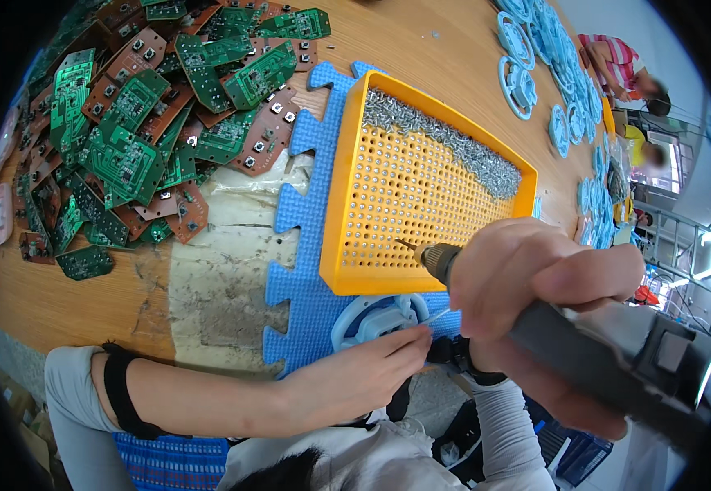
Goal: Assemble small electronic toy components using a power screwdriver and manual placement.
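My right hand is wrapped round a dark electric screwdriver. Its thin bit points left, over the lower right part of a yellow screw tray. The tray has a perforated plate with screw heads in many holes, and loose silver screws heap along its far side. Below the tray, my left hand closes on the edge of a light blue plastic ring-shaped part. My fingers partly cover that part. Whether the bit touches a screw I cannot tell.
The tray rests on a blue foam mat with jigsaw edges. A big pile of green and brown circuit boards lies at left. More light blue plastic parts spread along the far right. Other people sit beyond them.
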`<state>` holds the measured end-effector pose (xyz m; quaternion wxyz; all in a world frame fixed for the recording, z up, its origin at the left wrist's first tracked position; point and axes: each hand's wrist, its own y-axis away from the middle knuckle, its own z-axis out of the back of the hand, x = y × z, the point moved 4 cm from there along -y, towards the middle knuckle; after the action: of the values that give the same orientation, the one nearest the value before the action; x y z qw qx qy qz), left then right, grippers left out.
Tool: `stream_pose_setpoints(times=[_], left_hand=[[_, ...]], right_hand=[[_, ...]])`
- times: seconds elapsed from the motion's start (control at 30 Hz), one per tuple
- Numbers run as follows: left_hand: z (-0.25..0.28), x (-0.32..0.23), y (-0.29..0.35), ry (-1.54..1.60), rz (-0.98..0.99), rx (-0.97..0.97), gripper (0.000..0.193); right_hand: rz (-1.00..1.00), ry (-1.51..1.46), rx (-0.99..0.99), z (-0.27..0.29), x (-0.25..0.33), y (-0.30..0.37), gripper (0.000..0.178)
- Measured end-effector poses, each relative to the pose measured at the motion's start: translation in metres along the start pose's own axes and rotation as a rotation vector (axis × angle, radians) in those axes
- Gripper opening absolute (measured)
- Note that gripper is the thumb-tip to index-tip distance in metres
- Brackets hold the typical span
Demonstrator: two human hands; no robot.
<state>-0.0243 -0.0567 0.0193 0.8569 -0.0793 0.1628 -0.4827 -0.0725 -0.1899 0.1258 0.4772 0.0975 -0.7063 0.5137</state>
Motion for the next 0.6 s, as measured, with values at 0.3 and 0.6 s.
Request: stream_pose_setpoints(times=[0.3,0.6], left_hand=[[-0.002,-0.023,0.006,-0.082,-0.062,0.182,0.050],[0.001,-0.022,0.006,-0.067,-0.010,0.103,0.053]], right_hand=[[-0.104,-0.187,0.027,-0.035,0.022,0.011,0.025],[-0.291,-0.267,0.209,-0.053,0.011,0.035,0.006]])
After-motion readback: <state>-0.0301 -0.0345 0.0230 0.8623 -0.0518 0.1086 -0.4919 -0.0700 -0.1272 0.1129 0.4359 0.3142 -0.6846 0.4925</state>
